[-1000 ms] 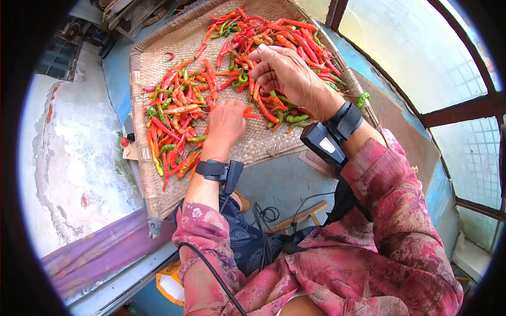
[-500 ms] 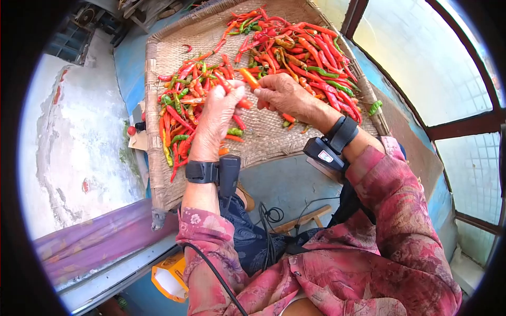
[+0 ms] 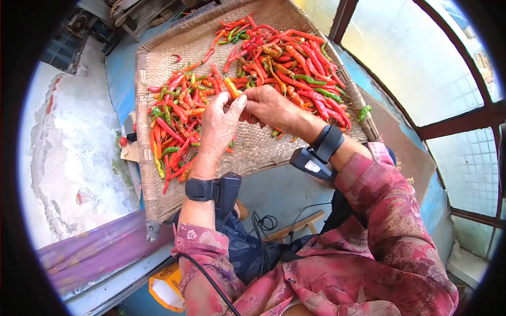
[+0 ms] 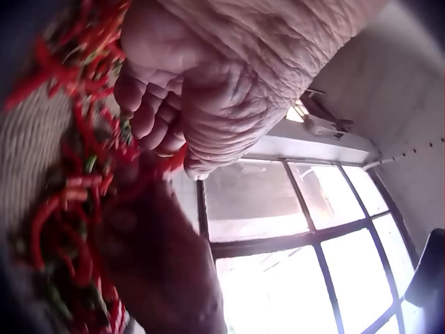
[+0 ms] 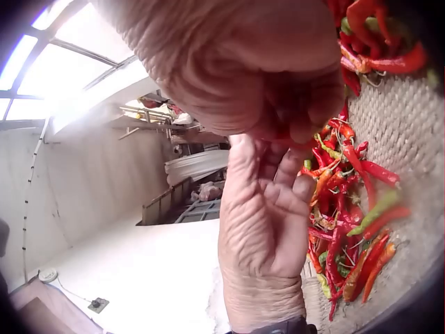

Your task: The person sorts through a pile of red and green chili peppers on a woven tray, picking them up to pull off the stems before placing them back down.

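Observation:
Both hands meet over the near part of a woven tray [image 3: 263, 142]. An orange chili pepper [image 3: 231, 87] pokes up between them. My left hand [image 3: 215, 126] grips it from the left with thumb and curled fingers. From the other side my right hand [image 3: 274, 108] pinches at the same spot, thumb against the left thumb. In the left wrist view a bit of the red-orange chili [image 4: 172, 163] shows below the left fingers. The right wrist view has the right palm [image 5: 243, 62] above the left hand [image 5: 264, 229], hiding most of the pepper.
A left pile of chilies [image 3: 176, 121] and a larger right pile of chilies [image 3: 311, 68], red with some green, lie on the tray. A green chili [image 3: 363, 112] rests on its right rim. Windows [image 3: 411, 52] stand at right, a white wall [image 3: 79, 147] at left. Cables [image 3: 263, 224] hang below.
The left hand rises from the left pile, and the right hand comes down from the right pile to meet it. Several chilies seen around the hands half a second ago no longer show there.

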Demonstrator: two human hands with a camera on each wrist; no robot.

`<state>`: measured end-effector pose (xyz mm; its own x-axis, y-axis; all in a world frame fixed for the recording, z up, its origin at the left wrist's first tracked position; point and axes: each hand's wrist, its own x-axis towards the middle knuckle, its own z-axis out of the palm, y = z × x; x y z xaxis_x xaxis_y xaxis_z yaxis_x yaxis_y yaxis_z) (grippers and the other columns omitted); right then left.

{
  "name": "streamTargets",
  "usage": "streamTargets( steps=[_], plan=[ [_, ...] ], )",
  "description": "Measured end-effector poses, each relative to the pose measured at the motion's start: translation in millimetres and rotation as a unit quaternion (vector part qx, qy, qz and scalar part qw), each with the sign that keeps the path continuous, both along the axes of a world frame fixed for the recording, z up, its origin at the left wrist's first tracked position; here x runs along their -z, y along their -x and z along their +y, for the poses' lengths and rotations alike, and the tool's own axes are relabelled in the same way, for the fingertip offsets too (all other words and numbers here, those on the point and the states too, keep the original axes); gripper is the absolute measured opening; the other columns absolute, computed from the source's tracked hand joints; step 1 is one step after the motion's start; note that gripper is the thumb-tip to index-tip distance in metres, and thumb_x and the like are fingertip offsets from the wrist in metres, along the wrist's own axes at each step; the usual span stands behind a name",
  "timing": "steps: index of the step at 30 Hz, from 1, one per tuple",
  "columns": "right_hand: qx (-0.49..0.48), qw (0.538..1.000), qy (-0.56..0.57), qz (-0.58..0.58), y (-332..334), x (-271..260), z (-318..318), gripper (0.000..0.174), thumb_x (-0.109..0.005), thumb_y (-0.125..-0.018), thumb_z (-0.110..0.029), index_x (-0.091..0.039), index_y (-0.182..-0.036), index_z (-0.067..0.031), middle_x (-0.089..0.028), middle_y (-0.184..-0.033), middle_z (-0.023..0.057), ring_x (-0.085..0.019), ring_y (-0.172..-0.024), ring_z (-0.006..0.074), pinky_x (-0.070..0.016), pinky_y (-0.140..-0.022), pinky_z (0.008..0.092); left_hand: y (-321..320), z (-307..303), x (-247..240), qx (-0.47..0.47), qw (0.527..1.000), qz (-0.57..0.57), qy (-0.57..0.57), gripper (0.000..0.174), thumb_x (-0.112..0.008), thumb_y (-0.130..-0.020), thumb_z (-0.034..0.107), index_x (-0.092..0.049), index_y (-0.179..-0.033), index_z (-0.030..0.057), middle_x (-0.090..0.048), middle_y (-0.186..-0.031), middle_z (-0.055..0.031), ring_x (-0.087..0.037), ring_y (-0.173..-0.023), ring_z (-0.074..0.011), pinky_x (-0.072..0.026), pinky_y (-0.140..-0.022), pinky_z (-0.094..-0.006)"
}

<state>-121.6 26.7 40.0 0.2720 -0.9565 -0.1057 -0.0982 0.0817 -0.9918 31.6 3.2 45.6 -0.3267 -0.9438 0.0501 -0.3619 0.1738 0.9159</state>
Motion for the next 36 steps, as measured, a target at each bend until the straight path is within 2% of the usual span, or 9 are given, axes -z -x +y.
streamTargets(
  steps=[7, 10, 11, 13, 16, 22, 31, 34, 36],
  plan=[
    [0.037, 0.975, 0.171, 0.139, 25, 2, -7, 0.024, -0.057, -0.084, -0.018, -0.062, -0.093, 0.0032, -0.062, -0.078, 0.0071, -0.058, -0.069, 0.0167, -0.0483, -0.065, 0.0306, -19, -25, -17, -0.136, 0.99, -0.008, 0.028, 0.025, -0.058, -0.085, 0.025, -0.056, -0.072, 0.0041, -0.049, -0.059, 0.0014, -0.041, -0.052, -0.0063, -0.0344, -0.048, -0.0255],
    [0.193, 0.91, 0.253, 0.266, 68, -3, -29, 0.021, -0.059, -0.076, -0.02, -0.064, -0.085, -0.0014, -0.063, -0.08, 0.0189, -0.062, -0.076, 0.0281, -0.0488, -0.07, 0.0385, -63, -43, -25, -0.234, 0.927, -0.202, 0.212, 0.026, -0.058, -0.083, 0.028, -0.059, -0.083, 0.0017, -0.053, -0.06, -0.0062, -0.05, -0.057, -0.0132, -0.041, -0.057, -0.0305],
    [0.231, 0.882, 0.235, 0.337, 83, -4, -33, 0.023, -0.06, -0.074, -0.021, -0.063, -0.086, -0.0017, -0.063, -0.086, 0.0195, -0.061, -0.084, 0.0289, -0.0477, -0.075, 0.0394, -76, -46, -24, -0.245, 0.914, -0.247, 0.21, 0.027, -0.058, -0.081, 0.029, -0.061, -0.086, 0.0023, -0.062, -0.071, -0.0163, -0.062, -0.069, -0.0296, -0.0444, -0.061, -0.0409],
    [0.336, 0.762, 0.251, 0.493, 99, -5, -29, 0.031, -0.062, -0.072, -0.023, -0.06, -0.096, -0.0035, -0.058, -0.102, 0.0206, -0.052, -0.101, 0.0341, -0.0427, -0.083, 0.0436, -94, -50, -22, -0.268, 0.872, -0.367, 0.18, 0.033, -0.058, -0.081, 0.029, -0.058, -0.103, 0.0047, -0.063, -0.086, -0.0175, -0.061, -0.083, -0.033, -0.0461, -0.07, -0.0425],
    [0.3, 0.782, 0.168, 0.521, 110, 9, -34, 0.052, -0.067, -0.07, -0.03, -0.05, -0.113, -0.0065, -0.052, -0.109, 0.0209, -0.045, -0.106, 0.0379, -0.0401, -0.084, 0.0482, -99, -49, -14, -0.298, 0.811, -0.427, 0.266, 0.043, -0.059, -0.08, 0.03, -0.05, -0.116, 0.007, -0.06, -0.102, -0.0181, -0.058, -0.094, -0.0339, -0.0459, -0.078, -0.042],
    [0.276, 0.754, 0.17, 0.571, 94, 16, -39, 0.069, -0.072, -0.068, -0.031, -0.041, -0.123, -0.0043, -0.052, -0.108, 0.021, -0.05, -0.103, 0.0362, -0.0427, -0.083, 0.0455, -51, -29, -19, -0.196, 0.89, -0.336, 0.239, 0.044, -0.061, -0.08, 0.028, -0.052, -0.118, 0.0078, -0.061, -0.097, -0.0142, -0.058, -0.091, -0.0282, -0.0452, -0.079, -0.0378],
    [0.308, 0.825, 0.23, 0.414, 88, 2, -48, 0.028, -0.057, -0.07, -0.015, -0.053, -0.093, -0.0001, -0.058, -0.066, 0.017, -0.061, -0.071, 0.0334, -0.047, -0.064, 0.0444, -8, -20, 1, -0.059, 0.978, -0.144, 0.138, 0.036, -0.06, -0.082, 0.024, -0.055, -0.112, 0.0042, -0.062, -0.093, -0.01, -0.059, -0.08, -0.019, -0.0476, -0.069, -0.031],
    [0.228, 0.967, 0.116, 0.007, 77, -7, -37, 0.019, -0.064, -0.071, -0.018, -0.055, -0.078, -0.0028, -0.054, -0.062, 0.0048, -0.051, -0.053, 0.0131, -0.0436, -0.05, 0.0289, 6, -11, -7, -0.013, 1.0, 0.009, -0.007, 0.038, -0.058, -0.086, 0.028, -0.054, -0.114, 0.0029, -0.061, -0.095, -0.0054, -0.055, -0.075, -0.01, -0.0456, -0.065, -0.0236],
    [0.206, 0.971, 0.043, -0.115, 63, -18, -24, 0.014, -0.063, -0.073, -0.015, -0.055, -0.078, -0.0044, -0.054, -0.062, 0.0034, -0.05, -0.051, 0.0112, -0.0422, -0.048, 0.0257, 15, -7, -7, 0.008, 0.983, 0.118, -0.138, 0.04, -0.056, -0.088, 0.033, -0.053, -0.116, 0.0043, -0.06, -0.092, -0.0043, -0.051, -0.07, -0.0056, -0.0427, -0.06, -0.0194]
  ],
)
